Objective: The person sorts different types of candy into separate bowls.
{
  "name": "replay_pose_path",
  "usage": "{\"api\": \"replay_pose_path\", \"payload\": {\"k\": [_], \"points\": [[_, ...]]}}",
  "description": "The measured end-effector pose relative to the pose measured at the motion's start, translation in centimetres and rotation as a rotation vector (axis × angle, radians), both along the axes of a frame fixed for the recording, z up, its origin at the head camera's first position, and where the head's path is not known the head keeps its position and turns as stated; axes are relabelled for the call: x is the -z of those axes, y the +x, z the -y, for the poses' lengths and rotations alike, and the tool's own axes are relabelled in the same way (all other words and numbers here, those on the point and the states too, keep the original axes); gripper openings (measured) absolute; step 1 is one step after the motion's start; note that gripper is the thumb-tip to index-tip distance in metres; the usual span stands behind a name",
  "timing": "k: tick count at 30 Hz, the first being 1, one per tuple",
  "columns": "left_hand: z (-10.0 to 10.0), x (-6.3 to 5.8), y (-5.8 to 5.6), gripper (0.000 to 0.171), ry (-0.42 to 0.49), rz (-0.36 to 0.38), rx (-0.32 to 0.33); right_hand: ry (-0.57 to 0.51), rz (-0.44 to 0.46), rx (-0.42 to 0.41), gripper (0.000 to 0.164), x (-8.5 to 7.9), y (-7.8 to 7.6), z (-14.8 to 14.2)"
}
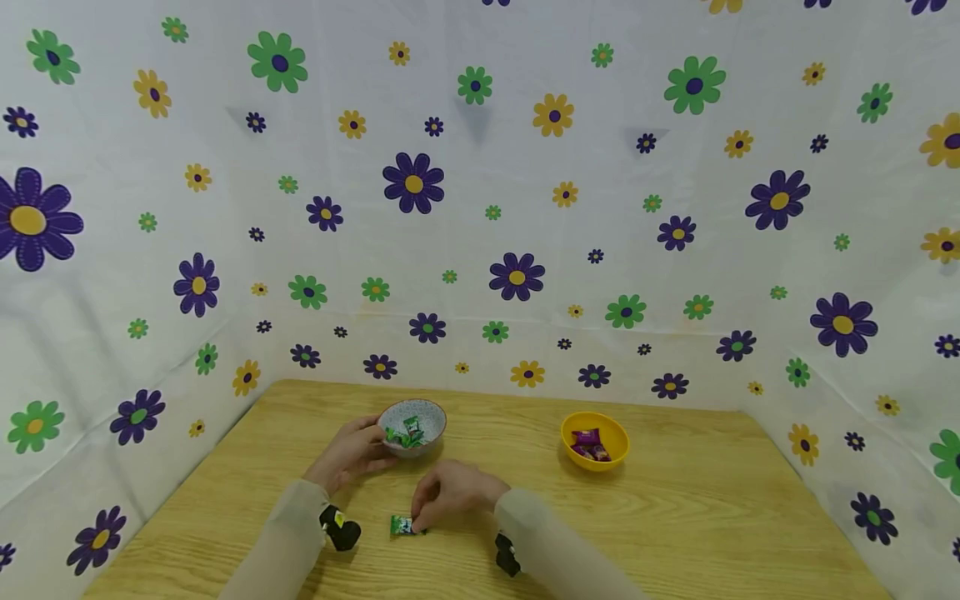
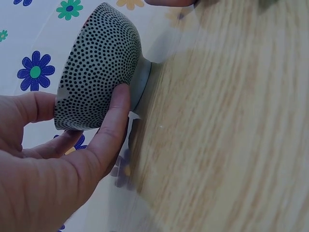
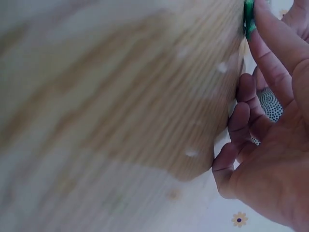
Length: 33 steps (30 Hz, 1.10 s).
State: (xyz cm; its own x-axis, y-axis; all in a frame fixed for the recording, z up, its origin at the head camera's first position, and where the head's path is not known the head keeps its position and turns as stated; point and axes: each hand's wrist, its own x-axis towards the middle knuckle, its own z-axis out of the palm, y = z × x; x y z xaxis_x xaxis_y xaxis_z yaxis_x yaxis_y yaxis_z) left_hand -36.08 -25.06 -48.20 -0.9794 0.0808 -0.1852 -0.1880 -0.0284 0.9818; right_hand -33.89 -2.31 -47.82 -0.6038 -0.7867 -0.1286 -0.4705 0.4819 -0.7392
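A dotted bowl (image 1: 433,417) with a reddish rim stands on the wooden table and contains several green-wrapped candies (image 1: 408,435). My left hand (image 1: 354,454) grips its left side; in the left wrist view the thumb and fingers lie against the bowl's dotted wall (image 2: 99,67). Nearer to me, a single green-wrapped candy (image 1: 401,525) lies flat on the tabletop. Thumb and fingertips of my right hand (image 1: 453,490) pinch the right end of this candy, partly covering it. In the right wrist view only the green edge of the wrapper (image 3: 249,19) shows at the fingertips.
To the right on the table (image 1: 690,492) stands a yellow bowl (image 1: 619,429) with several purple-wrapped candies (image 1: 588,437) in it. A white flower-patterned cloth (image 1: 480,242) rises behind the table and along both sides.
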Motion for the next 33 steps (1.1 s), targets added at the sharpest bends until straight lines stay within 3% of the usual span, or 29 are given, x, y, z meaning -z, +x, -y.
{"api": "replay_pose_path", "payload": {"k": [15, 23, 33], "points": [[-0.1, -0.2, 0.2, 0.058, -0.007, -0.005, 0.01, 0.082, -0.024, 0.12, 0.004, -0.4, 0.5, -0.2], [0.1, -0.2, 0.5, 0.056, -0.011, 0.005, 0.025, -0.069, 0.049, 0.109, 0.007, 0.0, -0.3, -1.2], [0.0, -0.3, 0.6, 0.057, -0.005, 0.004, 0.017, -0.259, 0.062, 0.335, 0.01, 0.7, -1.6, -1.5]]}}
